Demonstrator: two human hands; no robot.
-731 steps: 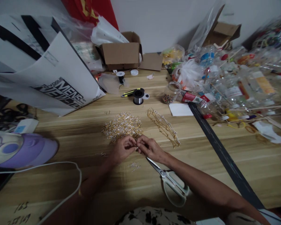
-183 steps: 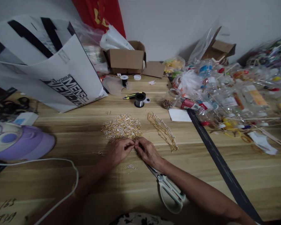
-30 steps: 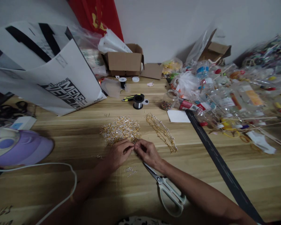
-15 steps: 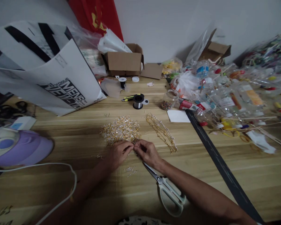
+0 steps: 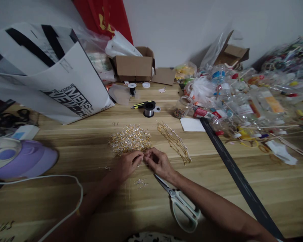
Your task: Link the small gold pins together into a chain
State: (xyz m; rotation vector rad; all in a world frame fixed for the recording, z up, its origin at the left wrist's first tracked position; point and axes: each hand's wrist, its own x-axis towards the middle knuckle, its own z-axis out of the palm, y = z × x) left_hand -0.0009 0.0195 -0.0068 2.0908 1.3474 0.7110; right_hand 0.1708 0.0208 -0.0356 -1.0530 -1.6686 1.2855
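Observation:
My left hand (image 5: 128,163) and my right hand (image 5: 158,162) meet fingertip to fingertip over the wooden table (image 5: 96,191). Both are pinched closed on something too small to make out. Just beyond them lies a heap of tiny gold and silver pieces (image 5: 130,138). Gold and silver bead chains (image 5: 174,143) are stretched out to the right of the heap. A small cluster of silver bits (image 5: 140,183) rests on the table nearer to me. Pale-handled scissors (image 5: 184,210) lie under my right wrist, blades pointing toward my hands.
A spool of silver wire (image 5: 149,109) stands beyond the heap, beside a yellow-black cutter (image 5: 138,105). Plastic bottles (image 5: 244,107) crowd the right side, near a jar of beads (image 5: 183,107). At left are a large paper bag (image 5: 73,90), a purple device (image 5: 30,156) and a white cable (image 5: 77,183).
My right fingers have lifted slightly and shifted a little. The hands stay together in nearly the same place; everything else looks unmoved.

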